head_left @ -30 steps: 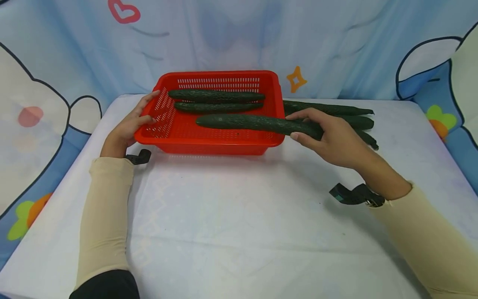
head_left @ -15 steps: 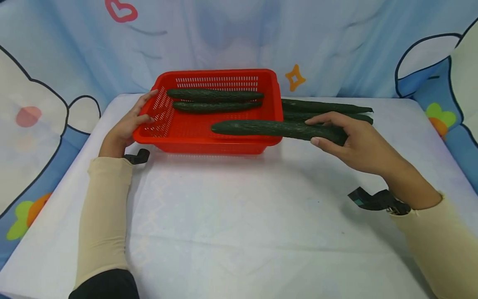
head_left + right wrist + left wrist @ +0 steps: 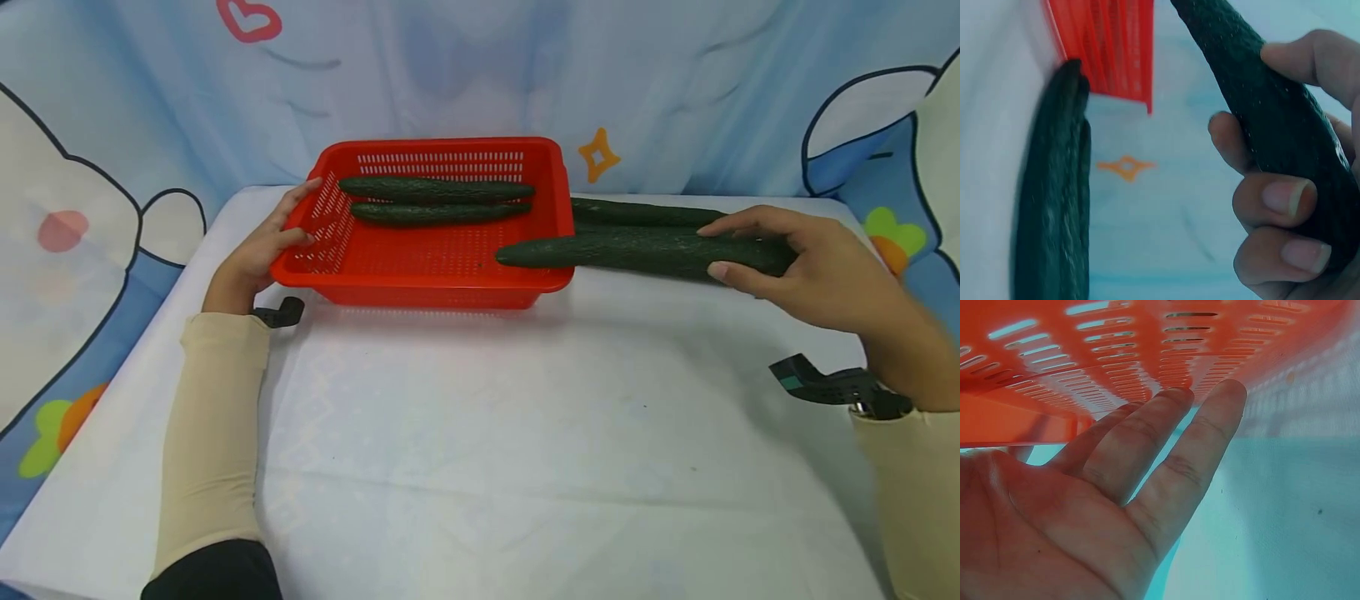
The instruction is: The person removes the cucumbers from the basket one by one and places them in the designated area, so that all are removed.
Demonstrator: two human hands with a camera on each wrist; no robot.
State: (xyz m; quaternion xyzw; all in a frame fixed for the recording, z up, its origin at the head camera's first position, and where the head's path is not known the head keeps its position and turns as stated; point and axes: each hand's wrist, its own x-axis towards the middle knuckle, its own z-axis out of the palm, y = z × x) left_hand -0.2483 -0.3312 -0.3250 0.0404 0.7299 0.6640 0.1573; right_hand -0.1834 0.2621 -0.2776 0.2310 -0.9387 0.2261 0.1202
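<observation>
Right hand (image 3: 832,271): fingers curled round the held cucumber (image 3: 600,252), grip near its right end in the head view. Right wrist view shows fingers on both sides of it, several bent across the body.

Held cucumber itself: long, slim, dark green, close to straight. Skin is rough and bumpy, with small pale specks and glints catching light in the close view. Body is thickest around the grip, narrowing to a blunt rounded tip at the left. Right end is partly covered by the hand. Lies nearly level, roughly left to right. Position: at the basket's right side, tip over the right rim, most of the length out past it. Can't tell if the tip touches the rim.

Left hand (image 3: 262,250): on the left end of the basket (image 3: 427,297). Fingers nearly straight and spread, lying against slotted plastic in the left wrist view; thumb at the rim in the head view.

Basket is red plastic, rectangular, slotted walls. Two basket cucumbers (image 3: 437,190) lie in it toward the far side, roughly parallel; same dark green, ridged skin.

Loose cucumbers (image 3: 645,213) sit right of the basket on the white cloth (image 3: 480,442), behind the held one, side by side. Exact count hidden by overlap.

Backdrop: blue curtain (image 3: 465,75) with an orange star (image 3: 598,155) print.
</observation>
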